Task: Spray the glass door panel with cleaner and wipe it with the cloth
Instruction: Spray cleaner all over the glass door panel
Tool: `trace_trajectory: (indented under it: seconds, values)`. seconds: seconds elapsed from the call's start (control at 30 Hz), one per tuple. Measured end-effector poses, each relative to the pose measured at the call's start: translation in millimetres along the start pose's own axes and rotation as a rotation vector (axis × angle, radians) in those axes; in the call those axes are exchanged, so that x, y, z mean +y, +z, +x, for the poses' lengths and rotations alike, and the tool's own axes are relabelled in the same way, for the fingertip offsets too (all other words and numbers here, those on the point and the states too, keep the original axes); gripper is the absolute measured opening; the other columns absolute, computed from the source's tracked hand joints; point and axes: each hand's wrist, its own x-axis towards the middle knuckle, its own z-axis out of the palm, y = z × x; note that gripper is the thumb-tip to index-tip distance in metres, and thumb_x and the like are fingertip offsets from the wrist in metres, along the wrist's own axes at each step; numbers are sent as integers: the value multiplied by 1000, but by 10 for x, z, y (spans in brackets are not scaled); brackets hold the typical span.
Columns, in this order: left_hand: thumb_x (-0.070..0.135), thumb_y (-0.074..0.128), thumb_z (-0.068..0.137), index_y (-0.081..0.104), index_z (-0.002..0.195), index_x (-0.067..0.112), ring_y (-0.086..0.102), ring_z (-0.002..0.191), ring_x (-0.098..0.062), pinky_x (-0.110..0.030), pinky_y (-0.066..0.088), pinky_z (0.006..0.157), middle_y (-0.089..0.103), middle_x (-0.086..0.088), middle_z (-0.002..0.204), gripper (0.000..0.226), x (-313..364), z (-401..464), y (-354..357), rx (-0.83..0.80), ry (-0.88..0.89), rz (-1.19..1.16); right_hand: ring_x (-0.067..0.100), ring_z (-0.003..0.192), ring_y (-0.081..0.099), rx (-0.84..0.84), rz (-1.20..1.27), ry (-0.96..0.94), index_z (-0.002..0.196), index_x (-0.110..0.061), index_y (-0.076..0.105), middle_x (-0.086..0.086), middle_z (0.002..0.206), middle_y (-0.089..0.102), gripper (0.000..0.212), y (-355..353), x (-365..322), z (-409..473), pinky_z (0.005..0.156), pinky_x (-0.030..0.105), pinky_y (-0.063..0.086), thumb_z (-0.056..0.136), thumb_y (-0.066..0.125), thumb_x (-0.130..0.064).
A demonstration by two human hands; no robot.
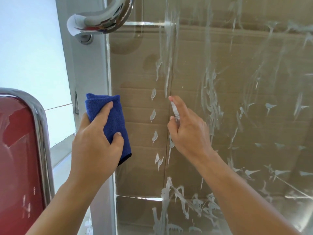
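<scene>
Your left hand (96,141) grips folded blue cloth (110,122) at glass door panel's (237,99) left edge; right hand (188,131) grips small spray bottle (175,111), forefinger on nozzle. Mist evenly, then wipe streaks with overlapping strokes.

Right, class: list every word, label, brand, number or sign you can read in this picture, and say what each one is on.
There are none to quote.
Spray bottle in the right hand: no label shows; the hand hides most of it.
Blue cloth in the left hand: no tag or print visible.
Glass door panel: only white cleaner streaks.
Chrome door handle: only blurred reflections.
</scene>
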Motion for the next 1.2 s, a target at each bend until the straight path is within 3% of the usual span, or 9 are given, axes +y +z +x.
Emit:
trace_trajectory:
  seconds: [0.3,0.4,0.57,0.73,0.83,0.9,0.97,1.1,1.2]
  values:
    - [8,68,86,41,148,30,35,83,2,-2,35,67,38,13,119,72,-41,-111,56,-31,7,15,15,57,55,-21,6,27,141,-38,38,-2,68,55,51,90,153,-414,54,42,56,98,56,-16]
    - [7,68,85,41,149,29,34,84,3,-4,34,67,38,14,121,72,-63,-155,88,-44,0,0,13,59,54,-32,17,42,149,-39,32,-4,74,54,62,96,206,-523,55,37,55,97,59,-17]
    - [8,67,85,39,149,33,38,88,-2,-12,33,68,35,18,123,74,-110,-291,178,-90,-5,-9,13,59,60,-15,38,82,140,-37,43,-3,68,61,64,131,336,-747,65,38,61,89,65,-5]
    - [11,67,85,40,149,34,41,89,-4,-26,36,80,36,20,123,73,-123,-431,284,-121,-26,-22,3,56,51,-175,212,266,150,-40,28,-19,62,44,62,96,346,-1067,58,14,38,98,58,-24]
    - [12,67,85,40,149,35,43,92,-8,-29,37,81,38,19,126,73,-135,-484,321,-137,-46,-22,1,70,58,-306,468,386,156,-51,-4,-23,88,63,81,16,288,-1208,76,15,43,104,53,-25]
    - [13,67,85,40,149,34,43,94,-8,-30,37,82,43,13,131,72,-148,-509,333,-140,-55,-24,11,85,65,-315,538,425,152,-55,-18,-20,107,66,94,-32,246,-1249,83,19,50,103,57,-26]
    - [13,67,85,41,149,34,43,95,-9,-31,38,82,45,9,134,72,-155,-526,339,-142,-57,-26,25,80,65,-294,631,458,151,-56,-16,-4,95,66,100,-76,222,-1262,79,28,59,100,63,-23]
    - [13,67,85,41,148,33,43,96,-8,-31,38,84,43,12,130,71,-152,-537,332,-137,-63,-34,36,71,62,-256,714,478,150,-59,1,11,79,62,92,-103,162,-1293,72,37,61,98,66,-21]
    - [11,67,85,42,148,31,45,97,-10,-30,37,84,42,14,129,71,-154,-542,306,-133,-67,-40,37,70,58,-235,663,463,146,-61,14,11,79,57,79,-50,116,-1317,67,47,57,98,65,-25]
